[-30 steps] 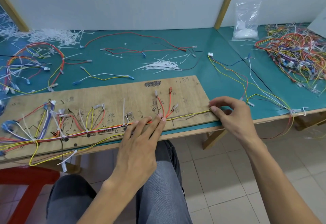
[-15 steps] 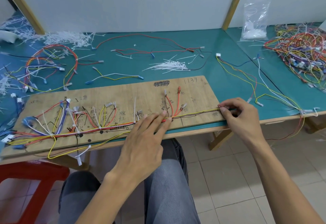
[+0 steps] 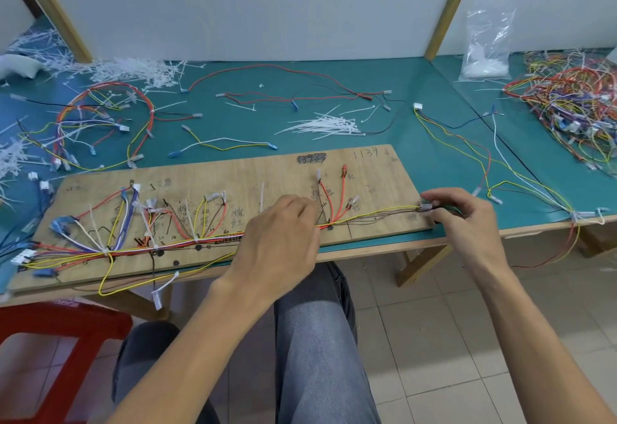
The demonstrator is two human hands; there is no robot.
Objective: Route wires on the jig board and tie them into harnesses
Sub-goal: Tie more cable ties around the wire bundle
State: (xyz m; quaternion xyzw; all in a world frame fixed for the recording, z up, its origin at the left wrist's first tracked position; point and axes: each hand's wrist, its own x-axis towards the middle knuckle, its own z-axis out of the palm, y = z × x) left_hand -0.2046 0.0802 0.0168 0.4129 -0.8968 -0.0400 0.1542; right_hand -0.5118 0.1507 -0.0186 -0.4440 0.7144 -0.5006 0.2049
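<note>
left half of board (image 3: pixel 233 176) routed and tied already. left hand (image 3: pixel 280 240) curled, pinning trunk (image 3: pixel 200 240) near front edge; right hand (image 3: pixel 467 220) pinching wire end (image 3: pixel 425 207) at right edge. right stretch untied; ties (image 3: pixel 327 125) waiting behind.

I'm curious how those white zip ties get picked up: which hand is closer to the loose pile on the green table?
Left, narrowly. The left hand rests on the jig board, just below the zip-tie pile; the right hand is at the board's right end.
</note>
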